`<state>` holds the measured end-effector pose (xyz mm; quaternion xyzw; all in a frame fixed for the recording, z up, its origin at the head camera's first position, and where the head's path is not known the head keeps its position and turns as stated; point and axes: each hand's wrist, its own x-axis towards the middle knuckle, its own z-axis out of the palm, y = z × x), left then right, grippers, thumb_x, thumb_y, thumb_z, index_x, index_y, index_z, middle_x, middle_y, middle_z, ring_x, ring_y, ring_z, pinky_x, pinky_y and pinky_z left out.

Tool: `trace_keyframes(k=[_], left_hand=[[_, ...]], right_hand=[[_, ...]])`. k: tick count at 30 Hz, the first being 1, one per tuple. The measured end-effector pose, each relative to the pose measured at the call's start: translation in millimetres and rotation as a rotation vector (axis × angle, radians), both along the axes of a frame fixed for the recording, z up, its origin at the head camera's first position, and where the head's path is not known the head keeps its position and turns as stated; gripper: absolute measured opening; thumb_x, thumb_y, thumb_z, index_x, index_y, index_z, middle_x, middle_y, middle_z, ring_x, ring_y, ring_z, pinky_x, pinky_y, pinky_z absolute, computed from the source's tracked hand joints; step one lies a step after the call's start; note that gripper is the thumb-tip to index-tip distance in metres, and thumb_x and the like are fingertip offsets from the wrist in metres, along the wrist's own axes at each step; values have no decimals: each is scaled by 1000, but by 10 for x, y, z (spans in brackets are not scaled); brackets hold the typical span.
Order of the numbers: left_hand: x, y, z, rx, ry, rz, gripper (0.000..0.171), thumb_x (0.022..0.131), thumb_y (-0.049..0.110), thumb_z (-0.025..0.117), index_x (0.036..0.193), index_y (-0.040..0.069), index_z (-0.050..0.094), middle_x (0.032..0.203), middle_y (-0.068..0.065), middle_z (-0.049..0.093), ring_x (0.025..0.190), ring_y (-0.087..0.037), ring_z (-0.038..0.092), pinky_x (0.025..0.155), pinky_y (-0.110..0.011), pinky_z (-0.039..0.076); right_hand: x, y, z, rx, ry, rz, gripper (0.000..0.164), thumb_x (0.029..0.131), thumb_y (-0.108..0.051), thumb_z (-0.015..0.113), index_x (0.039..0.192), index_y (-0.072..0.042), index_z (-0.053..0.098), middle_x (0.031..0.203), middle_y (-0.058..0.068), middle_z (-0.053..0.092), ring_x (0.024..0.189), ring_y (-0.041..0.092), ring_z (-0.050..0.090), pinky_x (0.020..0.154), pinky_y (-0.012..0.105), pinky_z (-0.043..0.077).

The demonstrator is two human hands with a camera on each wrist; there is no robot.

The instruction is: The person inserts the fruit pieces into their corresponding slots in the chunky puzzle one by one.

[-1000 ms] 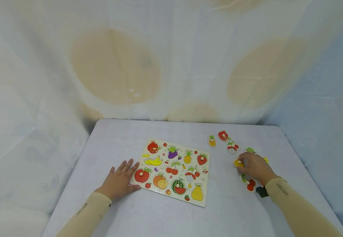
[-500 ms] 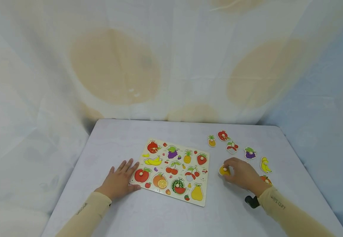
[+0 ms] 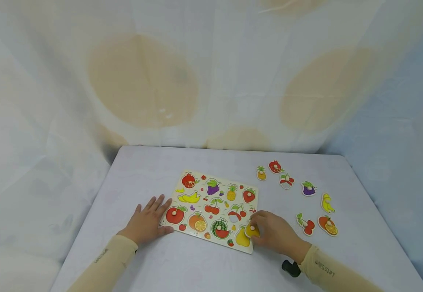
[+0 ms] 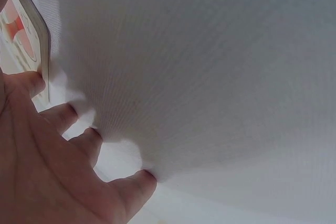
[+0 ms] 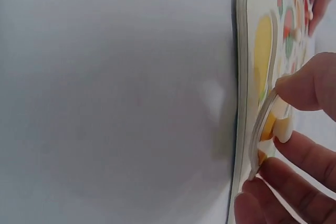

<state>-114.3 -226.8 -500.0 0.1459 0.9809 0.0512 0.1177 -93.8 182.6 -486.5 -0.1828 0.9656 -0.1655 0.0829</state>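
A wooden fruit puzzle board (image 3: 209, 226) lies flat on the white-covered table. My left hand (image 3: 147, 222) rests with spread fingers at its left edge; in the left wrist view, fingertips (image 4: 140, 179) touch the cloth and one finger meets the board's edge (image 4: 44, 51). My right hand (image 3: 278, 234) pinches a yellow pear puzzle piece (image 3: 252, 231) with a small knob. This piece is tilted above the board's right edge, partly over the printed pear (image 3: 242, 238). From the right wrist, the pear piece (image 5: 265, 129) shows edge-on between thumb and fingers. Knobbed apple (image 3: 175, 215), strawberry (image 3: 249, 196) and watermelon (image 3: 220, 229) pieces sit in the board.
Loose knobbed pieces lie to the right: pineapple (image 3: 261, 173), pomegranate (image 3: 275, 166), a red-and-white fruit (image 3: 286, 181), grapes (image 3: 308, 188), bananas (image 3: 327, 202), cherries (image 3: 306, 225) and orange (image 3: 328, 225). A black wrist device (image 3: 290, 268) is under the right wrist. Curtains stand behind.
My right hand has carried the pear piece leftward from among the loose pieces to the board's right edge, uncovering the cherries and orange. My left hand has stayed in place.
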Motion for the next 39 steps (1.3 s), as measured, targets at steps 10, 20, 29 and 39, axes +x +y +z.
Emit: trace_keyframes(k=[10, 20, 29, 39], left_hand=[[-11, 13, 2, -3, 0, 1, 97, 81, 63, 72, 158, 20, 31, 163, -13, 24, 148, -39, 19, 109, -73, 18], [-7, 3, -12, 2, -2, -2, 98, 81, 63, 72, 158, 19, 31, 163, -13, 24, 148, -40, 19, 108, -73, 18], [0, 9, 26, 8, -2, -3, 97, 81, 62, 72, 158, 19, 32, 162, -13, 25, 148, -40, 19, 108, -73, 19], [-3, 0, -4, 10, -4, -2, 98, 81, 63, 72, 158, 20, 31, 163, -13, 24, 148, -39, 19, 108, -73, 18]], right_hand=[[54, -157, -24, 29, 23, 87, 32, 72, -38, 89, 94, -22, 72, 110, -6, 65, 95, 12, 59, 83, 32, 56], [119, -244, -53, 57, 77, 128, 32, 73, -41, 87, 94, -24, 70, 105, -6, 64, 89, 11, 55, 75, 28, 57], [148, -272, -78, 97, 131, 147, 36, 74, -43, 86, 99, -23, 70, 107, -5, 64, 93, 13, 56, 77, 30, 57], [163, -268, -66, 91, 135, 178, 34, 76, -41, 85, 100, -22, 72, 106, -5, 65, 92, 13, 58, 78, 31, 58]])
